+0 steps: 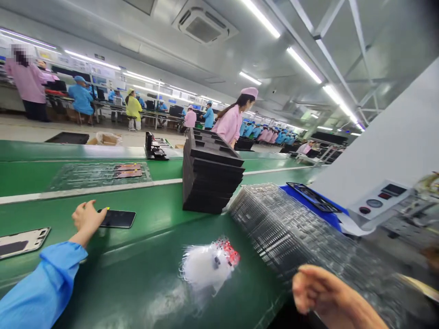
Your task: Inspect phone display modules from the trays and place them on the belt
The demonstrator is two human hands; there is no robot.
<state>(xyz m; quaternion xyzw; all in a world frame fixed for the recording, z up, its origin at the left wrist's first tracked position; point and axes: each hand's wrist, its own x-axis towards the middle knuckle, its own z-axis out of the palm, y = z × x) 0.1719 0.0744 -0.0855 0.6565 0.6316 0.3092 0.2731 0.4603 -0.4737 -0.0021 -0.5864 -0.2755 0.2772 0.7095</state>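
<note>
My left hand (88, 218) lies on the green bench in a blue sleeve, its fingertips at the edge of a black smartphone (118, 219) lying face up or face down, I cannot tell which. Farther left sits a pale phone frame or back panel (22, 242). My right hand (318, 290) is blurred at the lower right, fingers loosely curled, above a stack of clear ribbed trays (284, 228). It holds nothing visible. A clear plastic bag (206, 267) with red parts lies on the green belt between my hands.
A tall stack of black foam trays (209, 173) stands on the bench. Behind it lie a mat with phones (99, 176) and a black fixture (154, 146). A control box (379, 201) sits on a white panel at right. Co-workers in pink and blue work at benches beyond.
</note>
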